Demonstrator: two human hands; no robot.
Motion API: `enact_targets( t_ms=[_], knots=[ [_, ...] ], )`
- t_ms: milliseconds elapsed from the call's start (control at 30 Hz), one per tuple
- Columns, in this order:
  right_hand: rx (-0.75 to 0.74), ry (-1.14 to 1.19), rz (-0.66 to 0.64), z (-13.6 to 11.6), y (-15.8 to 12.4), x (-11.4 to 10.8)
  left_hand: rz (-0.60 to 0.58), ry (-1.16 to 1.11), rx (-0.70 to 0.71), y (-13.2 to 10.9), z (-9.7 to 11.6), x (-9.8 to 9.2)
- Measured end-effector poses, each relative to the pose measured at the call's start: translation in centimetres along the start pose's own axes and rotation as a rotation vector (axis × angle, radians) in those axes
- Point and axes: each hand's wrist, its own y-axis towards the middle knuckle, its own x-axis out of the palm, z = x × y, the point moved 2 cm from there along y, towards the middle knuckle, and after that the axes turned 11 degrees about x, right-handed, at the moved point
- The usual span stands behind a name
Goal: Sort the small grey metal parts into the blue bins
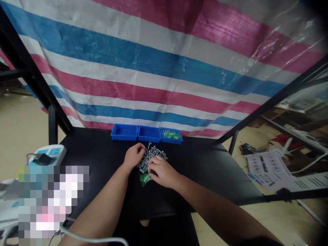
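A loose pile of small grey metal-looking parts [154, 152] lies on the black table [102, 150]. At its left edge is my left hand [133, 156], fingers curled in and thumb close to the index finger; whatever they hold is too small to make out. My right hand [164, 171] reaches over the pile's right front side, its fingers bent down and closed together, their tips partly hidden. Just below those fingers lies a small green plastic packet [145, 179], close to the thumb; I cannot tell whether they touch.
Behind the pile stand three joined blue bins: a left bin [125, 138], a middle bin [149, 139] and a right bin [172, 140] holding green packets [170, 134]. A striped sheet [153, 92] hangs behind. A power strip [57, 153] and a white cable [92, 240] are at left.
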Motion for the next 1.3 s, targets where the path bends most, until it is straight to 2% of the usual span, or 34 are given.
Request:
enact_targets(
  t_ms=[67,133,233,333,433,533,633,767,900,1033,1100,1233,1300],
  knots=[
    [-0.002,0.14,-0.011,0.4,0.0,-0.7,-0.001,0.0,-0.005,0.0,-0.1,0.0],
    [0.068,0.257,0.036,1.7,0.0,-2.0,-0.002,0.002,-0.009,0.0,-0.1,0.1],
    [0.278,0.288,0.288,5.4,0.4,-4.8,-0.003,0.004,-0.021,0.1,-0.2,0.1],
    [0.377,0.176,0.546,10.0,1.2,-7.6,-0.004,0.009,-0.024,0.2,-0.2,0.2],
    [0.395,0.129,0.58,13.8,2.3,-8.9,0.009,0.008,-0.018,0.2,-0.2,0.2],
    [0.378,0.094,0.548,15.7,3.4,-8.7,0.017,-0.008,-0.018,0.2,-0.3,0.2],
    [0.332,0.04,0.497,15.9,4.5,-7.6,0.015,-0.019,-0.017,0.2,-0.3,0.2],
    [0.266,-0.159,0.428,15.2,5.7,-6.3,0.019,-0.029,-0.02,0.1,-0.3,0.1],
    [0.308,-0.335,0.429,15.0,6.0,-5.9,0.018,-0.025,-0.027,0.1,-0.3,0.2],
    [0.359,-0.416,0.333,14.4,5.5,-5.7,0.011,-0.023,-0.021,0.1,-0.3,0.2],
    [0.366,-0.437,0.339,13.4,5.2,-5.7,0.011,-0.017,-0.013,0.1,-0.3,0.1],
    [0.342,-0.352,0.483,10.4,4.9,-5.2,0.013,0.05,0.076,0.2,0.1,0.0],
    [0.325,-0.222,0.442,9.0,5.2,-4.0,0.01,0.121,0.131,0.2,0.3,0.1]
  ],
)
